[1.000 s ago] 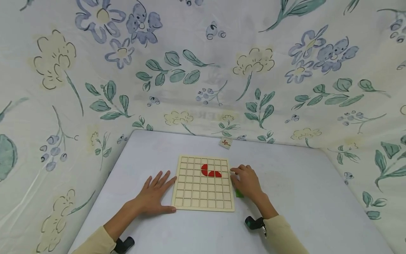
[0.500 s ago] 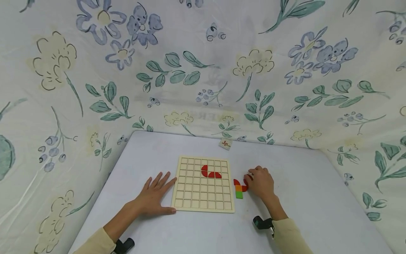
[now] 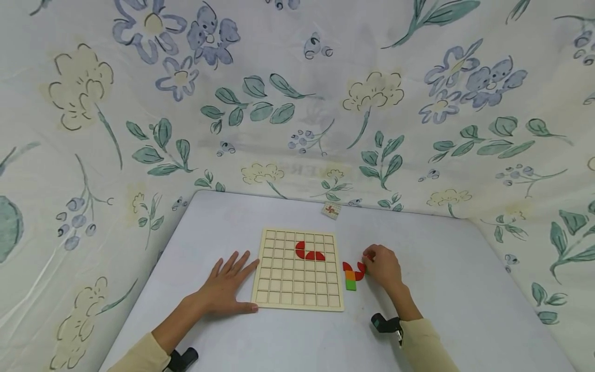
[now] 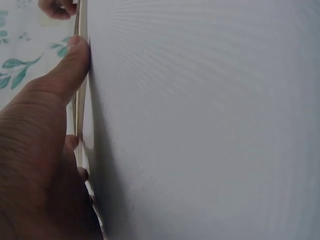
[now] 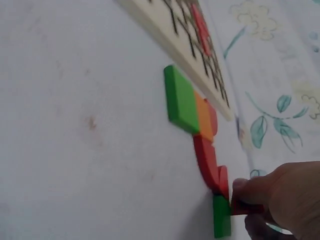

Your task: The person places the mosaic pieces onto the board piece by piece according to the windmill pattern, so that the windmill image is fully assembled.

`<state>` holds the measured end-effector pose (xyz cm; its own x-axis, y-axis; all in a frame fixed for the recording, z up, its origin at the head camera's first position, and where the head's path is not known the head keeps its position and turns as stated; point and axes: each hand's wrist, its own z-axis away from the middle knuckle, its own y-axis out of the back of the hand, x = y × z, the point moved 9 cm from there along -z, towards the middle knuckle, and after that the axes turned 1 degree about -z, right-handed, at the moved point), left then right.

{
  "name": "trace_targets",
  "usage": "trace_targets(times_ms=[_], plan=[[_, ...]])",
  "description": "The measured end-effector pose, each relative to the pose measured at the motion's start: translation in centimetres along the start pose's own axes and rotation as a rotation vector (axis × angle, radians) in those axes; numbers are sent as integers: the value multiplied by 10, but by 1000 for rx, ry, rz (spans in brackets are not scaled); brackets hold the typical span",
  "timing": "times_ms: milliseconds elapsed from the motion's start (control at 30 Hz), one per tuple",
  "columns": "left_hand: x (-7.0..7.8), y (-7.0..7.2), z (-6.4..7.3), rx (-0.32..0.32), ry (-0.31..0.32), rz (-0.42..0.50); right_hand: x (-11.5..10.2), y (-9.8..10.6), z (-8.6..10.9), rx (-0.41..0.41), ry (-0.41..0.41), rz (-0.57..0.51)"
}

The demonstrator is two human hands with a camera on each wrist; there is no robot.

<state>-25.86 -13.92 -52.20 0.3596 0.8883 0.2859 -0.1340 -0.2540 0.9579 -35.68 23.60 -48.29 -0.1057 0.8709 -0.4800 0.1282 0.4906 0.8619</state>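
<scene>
A wooden grid board (image 3: 283,281) lies on the white table, with several red quarter-round pieces (image 3: 300,250) in its upper squares. Fingers spread, my left hand (image 3: 223,289) rests flat at the board's left side; its thumb touches the near edge in the left wrist view. To the right of the board, my right hand (image 3: 385,266) pinches a red piece (image 5: 246,208) between thumb and fingers. Beside it, loose pieces lie close together: a green square (image 3: 350,284), an orange square (image 3: 350,275), red quarter-rounds (image 3: 359,275) and another green piece (image 5: 221,217), partly hidden by the hand in the head view.
A small pattern card (image 3: 331,210) with a red figure lies near the table's back edge. Flowered cloth (image 3: 297,103) hangs behind and around the white table (image 3: 427,289).
My right hand has moved right, from the board's right edge to the far side of the loose pieces, uncovering most of them. It now pinches a red piece. My left hand stays put.
</scene>
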Motion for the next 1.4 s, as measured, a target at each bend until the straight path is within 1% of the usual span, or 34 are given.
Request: trace_targets(times_ms=[133,267,367,567,700,767,933,1033,1233,1400], plan=[[0,-1,0,-6,2,3,-3,2,-2,25,2,-146],[1,1,0,-6,3,9,-14,6,-4,26,23,-284],[2,2,0,-2,0,12,-23,9,-6,31,44,-336],[3,4,1,-1,-5,11,-38,11,-7,67,80,-363],[3,4,1,-4,-9,18,-46,11,-5,89,88,-374],[3,4,1,-4,-9,21,-49,9,-5,90,90,-401],[2,3,1,-5,-2,9,-56,-1,-6,37,66,-465],[1,2,0,-2,-1,5,-60,-8,-5,1,64,-473],[1,1,0,7,-4,-6,-77,-19,-2,-46,111,-490],[1,1,0,11,-7,-13,-91,-37,3,-102,163,-493]])
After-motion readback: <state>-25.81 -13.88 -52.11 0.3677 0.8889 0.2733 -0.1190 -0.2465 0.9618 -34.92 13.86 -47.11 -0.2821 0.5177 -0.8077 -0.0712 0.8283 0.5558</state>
